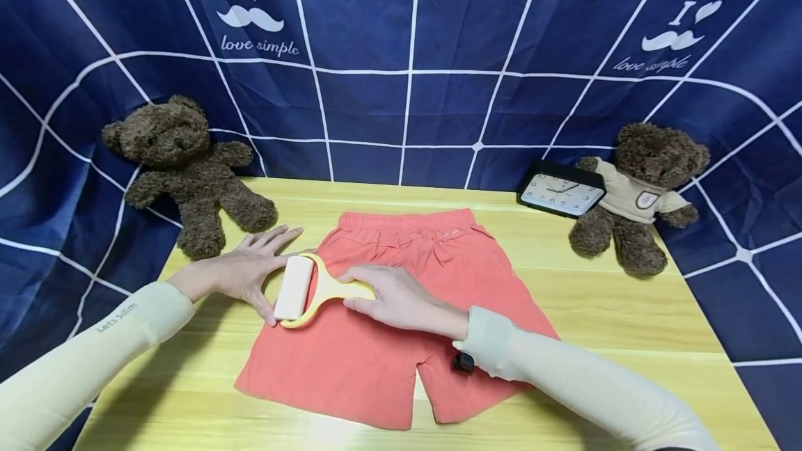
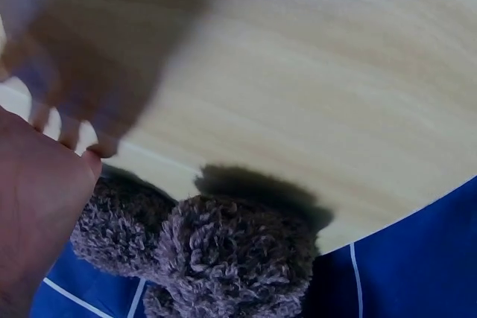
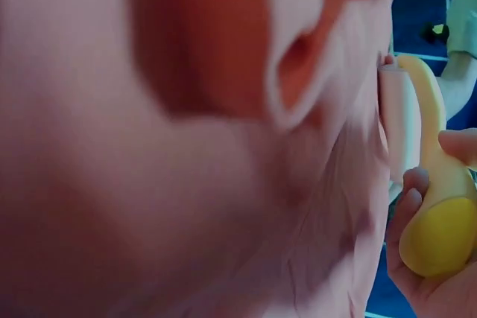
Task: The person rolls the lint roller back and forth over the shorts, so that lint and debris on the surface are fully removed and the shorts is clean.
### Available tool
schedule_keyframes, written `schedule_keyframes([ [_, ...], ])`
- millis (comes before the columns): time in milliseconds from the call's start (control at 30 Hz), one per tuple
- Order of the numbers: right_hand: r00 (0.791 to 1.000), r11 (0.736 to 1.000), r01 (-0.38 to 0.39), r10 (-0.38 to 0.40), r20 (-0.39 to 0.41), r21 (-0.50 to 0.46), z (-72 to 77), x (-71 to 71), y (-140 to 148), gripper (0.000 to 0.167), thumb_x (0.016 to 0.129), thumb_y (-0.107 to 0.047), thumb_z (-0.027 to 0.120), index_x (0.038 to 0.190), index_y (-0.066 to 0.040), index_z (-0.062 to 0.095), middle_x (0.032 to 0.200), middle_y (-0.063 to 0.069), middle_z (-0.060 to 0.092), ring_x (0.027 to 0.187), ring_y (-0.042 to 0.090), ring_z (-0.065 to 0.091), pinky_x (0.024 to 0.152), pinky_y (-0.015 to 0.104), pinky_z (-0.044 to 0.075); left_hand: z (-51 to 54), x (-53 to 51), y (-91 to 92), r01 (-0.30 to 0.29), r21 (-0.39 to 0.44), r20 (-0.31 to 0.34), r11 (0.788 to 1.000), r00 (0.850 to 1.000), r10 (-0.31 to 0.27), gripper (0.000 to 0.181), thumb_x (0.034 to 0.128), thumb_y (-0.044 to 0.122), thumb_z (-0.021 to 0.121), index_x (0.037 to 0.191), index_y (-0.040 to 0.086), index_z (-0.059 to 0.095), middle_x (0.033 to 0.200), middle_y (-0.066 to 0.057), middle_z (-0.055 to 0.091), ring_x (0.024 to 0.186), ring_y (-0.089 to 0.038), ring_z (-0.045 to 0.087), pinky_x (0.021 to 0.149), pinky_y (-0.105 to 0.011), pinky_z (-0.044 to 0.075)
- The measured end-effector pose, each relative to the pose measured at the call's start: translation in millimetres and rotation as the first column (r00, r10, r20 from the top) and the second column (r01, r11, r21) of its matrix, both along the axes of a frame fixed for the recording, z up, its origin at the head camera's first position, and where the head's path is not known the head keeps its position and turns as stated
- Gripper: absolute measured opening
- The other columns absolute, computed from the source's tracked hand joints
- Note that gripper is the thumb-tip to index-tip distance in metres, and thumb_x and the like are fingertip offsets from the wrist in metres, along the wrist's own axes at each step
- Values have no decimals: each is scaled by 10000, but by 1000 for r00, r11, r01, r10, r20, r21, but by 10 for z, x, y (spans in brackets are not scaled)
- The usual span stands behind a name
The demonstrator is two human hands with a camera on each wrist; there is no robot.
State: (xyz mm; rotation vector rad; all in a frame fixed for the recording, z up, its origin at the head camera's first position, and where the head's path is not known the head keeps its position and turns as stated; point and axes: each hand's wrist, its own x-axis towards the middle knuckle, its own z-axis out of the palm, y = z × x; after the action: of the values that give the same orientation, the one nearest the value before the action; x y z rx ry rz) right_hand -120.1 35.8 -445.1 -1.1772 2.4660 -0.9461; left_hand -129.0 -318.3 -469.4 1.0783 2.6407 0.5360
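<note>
Coral-red shorts [image 1: 351, 371] lie flat on the wooden table, waistband toward the back. My right hand [image 1: 401, 301] grips the yellow handle of a lint roller [image 1: 294, 289], whose white cylinder lies over the left side of the shorts. In the right wrist view the roller [image 3: 402, 121] touches the fabric, with fingers around its handle. My left hand [image 1: 247, 270] rests at the left edge of the shorts with fingers spread, its thumb beside the roller's lower end. Only part of the left hand [image 2: 41, 199] shows in the left wrist view.
A brown teddy bear [image 1: 188, 172] sits at the back left, close to my left hand. Another bear in a beige shirt [image 1: 639, 190] sits at the back right beside a black clock [image 1: 560, 188]. A blue gridded cloth [image 1: 363, 110] hangs behind the table [image 1: 626, 326].
</note>
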Motion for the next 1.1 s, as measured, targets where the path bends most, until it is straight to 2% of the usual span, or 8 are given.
schedule_keyframes([
  [167, 1000, 1000, -7, 7, 8, 4, -9, -16, 20, 410, 1030, -284, 781, 1427, -194, 723, 1385, -52, 714, 1267, 96, 649, 1057, 363, 519, 75, -11, 37, -15, 5, 27, 1000, 1000, 15, 1317, 633, 784, 926, 1700, 212, 407, 1748, -294, 141, 1563, -607, 135, 1066, -871, 233],
  [367, 999, 999, -32, 31, 15, 21, 19, -61, 61, 418, 1037, -295, 772, 1439, -190, 723, 1385, -69, 718, 1275, 99, 657, 1062, 362, 526, 136, 21, 104, -32, -81, 21, 996, 999, 34, 1353, 636, 813, 891, 1716, 192, 365, 1754, -311, 115, 1573, -615, 117, 1103, -856, 238],
  [567, 999, 999, -31, 30, 39, 25, 60, -117, 204, 396, 1023, -296, 786, 1405, -200, 749, 1363, -93, 727, 1263, 96, 665, 1062, 371, 529, 178, 56, 179, -50, -171, -19, 984, 999, 47, 1382, 600, 846, 850, 1718, 194, 363, 1747, -322, 153, 1552, -644, 179, 1079, -863, 296],
  [733, 998, 999, -14, 10, 68, 49, 103, -191, 351, 364, 999, -307, 814, 1354, -238, 774, 1298, -128, 743, 1147, 77, 687, 976, 361, 555, 222, 76, 241, -72, -258, -19, 963, 997, 69, 1425, 559, 853, 828, 1725, 192, 342, 1747, -315, 172, 1535, -646, 232, 996, -848, 406],
  [967, 992, 997, -51, 44, 118, 53, 149, -305, 553, 332, 1006, -310, 808, 1330, -247, 779, 1185, -165, 730, 889, 86, 617, 806, 338, 524, 272, 97, 291, -105, -299, 40, 948, 992, 123, 1418, 565, 802, 863, 1734, 221, 311, 1756, -301, 138, 1555, -633, 194, 984, -848, 419],
  [1033, 993, 996, -53, 46, 107, 65, 157, -325, 619, 327, 1004, -315, 809, 1324, -253, 781, 1162, -170, 722, 879, 100, 612, 802, 349, 527, 281, 96, 299, -109, -305, 45, 946, 991, 128, 1416, 563, 790, 866, 1736, 232, 302, 1757, -300, 136, 1554, -635, 195, 976, -846, 426],
  [1100, 995, 995, -56, 49, 86, 79, 161, -342, 687, 338, 1005, -326, 806, 1333, -253, 781, 1190, -154, 727, 952, 105, 648, 858, 372, 550, 285, 93, 303, -112, -313, 48, 943, 990, 133, 1417, 562, 781, 867, 1739, 243, 290, 1758, -299, 132, 1551, -637, 198, 969, -845, 432],
])
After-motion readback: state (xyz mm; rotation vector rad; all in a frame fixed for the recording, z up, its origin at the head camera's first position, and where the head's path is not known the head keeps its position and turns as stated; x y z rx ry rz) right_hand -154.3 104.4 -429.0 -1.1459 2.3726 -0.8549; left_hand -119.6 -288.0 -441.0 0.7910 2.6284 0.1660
